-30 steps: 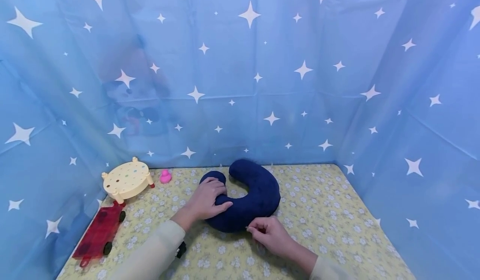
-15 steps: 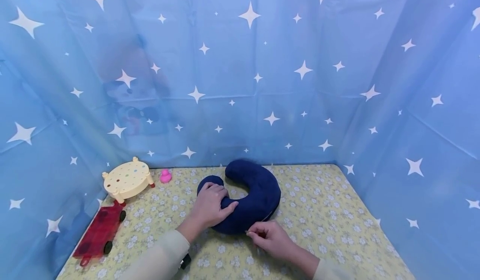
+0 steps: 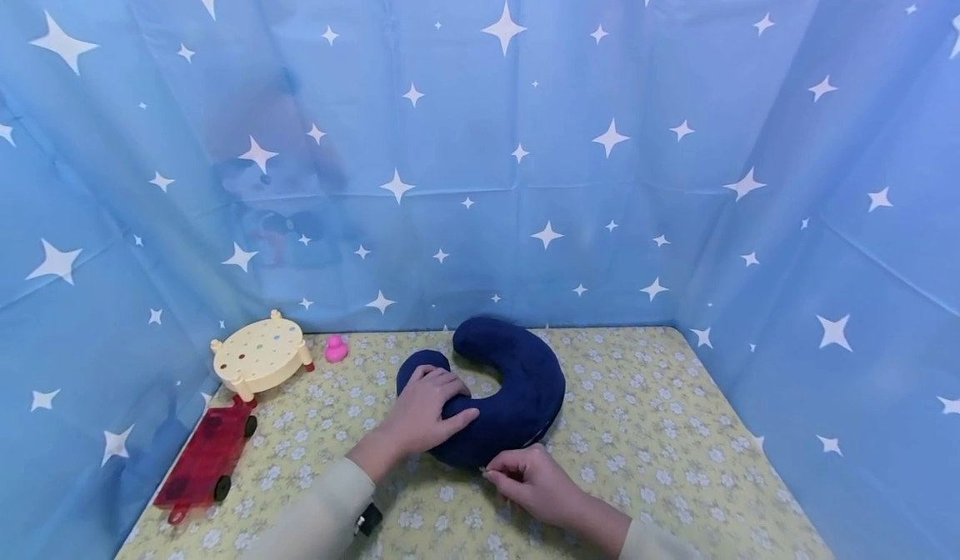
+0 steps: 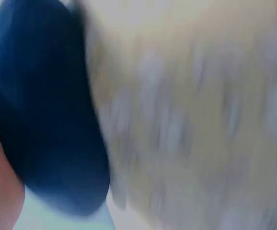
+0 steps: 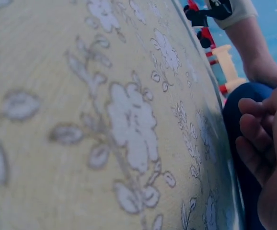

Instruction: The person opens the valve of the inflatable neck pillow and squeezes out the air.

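Observation:
A navy blue, U-shaped neck pillow [image 3: 521,377] lies on the flowered cloth, its gap towards the back left. Over its left arm my left hand [image 3: 426,410] holds it, fingers across the top and thumb on the inner side. At the near edge my right hand [image 3: 542,487] pinches a tiny pale piece that looks like a zipper pull [image 3: 484,470]. A thin light zipper line [image 3: 534,441] shows on the rim just right of those fingers. In the left wrist view the pillow [image 4: 47,105] is blurred. Curled fingers [image 5: 256,132] sit beside the pillow in the right wrist view.
At the back left a cream toy table [image 3: 258,353] lies with its legs up, beside a pink rubber duck [image 3: 336,348]. In front of it is a red see-through toy cart [image 3: 206,456] with black wheels. A starry blue curtain [image 3: 480,143] encloses the table's back and sides.
My right hand has slid a little left along the pillow's near edge, and the light zipper line has come into sight behind it. The left hand has shifted slightly right with the pillow.

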The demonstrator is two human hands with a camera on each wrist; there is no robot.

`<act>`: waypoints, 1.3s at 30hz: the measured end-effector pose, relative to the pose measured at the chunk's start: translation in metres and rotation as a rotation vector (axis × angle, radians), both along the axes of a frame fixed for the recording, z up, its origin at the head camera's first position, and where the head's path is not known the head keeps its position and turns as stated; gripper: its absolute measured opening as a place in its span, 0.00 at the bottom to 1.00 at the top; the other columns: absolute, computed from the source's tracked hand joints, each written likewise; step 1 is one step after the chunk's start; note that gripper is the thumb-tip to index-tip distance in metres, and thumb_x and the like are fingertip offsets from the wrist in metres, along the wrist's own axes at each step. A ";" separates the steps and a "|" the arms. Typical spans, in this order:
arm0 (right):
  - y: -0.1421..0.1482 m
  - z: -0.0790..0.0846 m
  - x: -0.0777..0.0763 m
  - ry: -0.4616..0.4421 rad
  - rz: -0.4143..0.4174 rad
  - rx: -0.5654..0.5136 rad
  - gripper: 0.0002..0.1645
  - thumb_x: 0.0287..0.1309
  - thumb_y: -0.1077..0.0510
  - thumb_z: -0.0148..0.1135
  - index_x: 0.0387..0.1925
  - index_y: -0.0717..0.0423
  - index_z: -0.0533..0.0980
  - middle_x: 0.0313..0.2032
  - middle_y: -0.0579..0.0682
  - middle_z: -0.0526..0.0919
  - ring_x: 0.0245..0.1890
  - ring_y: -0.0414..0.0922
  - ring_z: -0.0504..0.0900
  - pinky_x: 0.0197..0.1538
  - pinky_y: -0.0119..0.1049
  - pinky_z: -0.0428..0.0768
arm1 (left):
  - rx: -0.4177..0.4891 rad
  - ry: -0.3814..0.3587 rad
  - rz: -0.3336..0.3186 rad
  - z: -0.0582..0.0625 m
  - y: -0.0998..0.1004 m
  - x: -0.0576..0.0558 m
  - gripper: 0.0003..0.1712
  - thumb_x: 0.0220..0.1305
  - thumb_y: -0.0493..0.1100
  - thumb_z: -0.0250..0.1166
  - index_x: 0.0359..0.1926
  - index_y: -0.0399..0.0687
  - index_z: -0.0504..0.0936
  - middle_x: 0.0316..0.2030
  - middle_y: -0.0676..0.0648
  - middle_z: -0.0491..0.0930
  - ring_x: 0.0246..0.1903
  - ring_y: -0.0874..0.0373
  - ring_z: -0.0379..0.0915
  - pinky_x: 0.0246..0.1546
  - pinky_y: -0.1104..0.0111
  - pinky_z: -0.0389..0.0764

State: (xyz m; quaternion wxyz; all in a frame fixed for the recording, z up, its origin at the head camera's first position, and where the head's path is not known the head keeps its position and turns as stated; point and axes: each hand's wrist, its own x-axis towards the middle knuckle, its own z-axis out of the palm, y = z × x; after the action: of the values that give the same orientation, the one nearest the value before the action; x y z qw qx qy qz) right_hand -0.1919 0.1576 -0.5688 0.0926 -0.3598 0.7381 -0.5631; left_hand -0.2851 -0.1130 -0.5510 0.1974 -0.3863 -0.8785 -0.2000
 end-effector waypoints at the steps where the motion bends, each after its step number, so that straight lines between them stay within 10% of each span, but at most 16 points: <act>1: 0.000 0.000 0.000 -0.008 -0.002 -0.002 0.11 0.82 0.62 0.63 0.45 0.62 0.89 0.25 0.60 0.87 0.16 0.28 0.75 0.19 0.28 0.78 | -0.015 -0.033 -0.049 0.002 -0.006 -0.002 0.31 0.80 0.73 0.57 0.55 0.56 0.89 0.53 0.53 0.88 0.59 0.51 0.81 0.71 0.46 0.70; 5: -0.002 0.002 0.000 -0.032 -0.021 0.007 0.12 0.82 0.60 0.64 0.46 0.62 0.89 0.24 0.60 0.87 0.15 0.29 0.75 0.19 0.28 0.77 | -0.139 -0.137 -0.174 0.008 -0.030 -0.013 0.44 0.72 0.80 0.61 0.73 0.56 0.82 0.68 0.53 0.82 0.71 0.50 0.74 0.79 0.45 0.61; 10: -0.002 0.001 0.003 -0.074 -0.027 0.033 0.12 0.82 0.58 0.64 0.45 0.61 0.90 0.24 0.61 0.87 0.15 0.30 0.76 0.20 0.28 0.77 | -0.232 -0.174 -0.178 0.022 -0.035 -0.004 0.50 0.65 0.83 0.66 0.77 0.58 0.79 0.71 0.55 0.79 0.75 0.51 0.70 0.81 0.46 0.59; 39: -0.015 0.007 0.011 0.014 -0.076 0.113 0.10 0.80 0.59 0.67 0.53 0.59 0.90 0.31 0.54 0.90 0.19 0.29 0.78 0.26 0.30 0.83 | -0.186 -0.127 -0.150 0.015 -0.032 -0.002 0.49 0.67 0.85 0.62 0.74 0.58 0.81 0.69 0.56 0.80 0.74 0.52 0.70 0.82 0.48 0.57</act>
State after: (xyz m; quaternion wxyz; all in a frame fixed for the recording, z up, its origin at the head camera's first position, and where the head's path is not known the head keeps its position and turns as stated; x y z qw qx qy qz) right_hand -0.1814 0.1427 -0.5620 0.0861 -0.3296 0.7825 -0.5212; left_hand -0.2866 -0.1450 -0.5363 0.0892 -0.4542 -0.8726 -0.1562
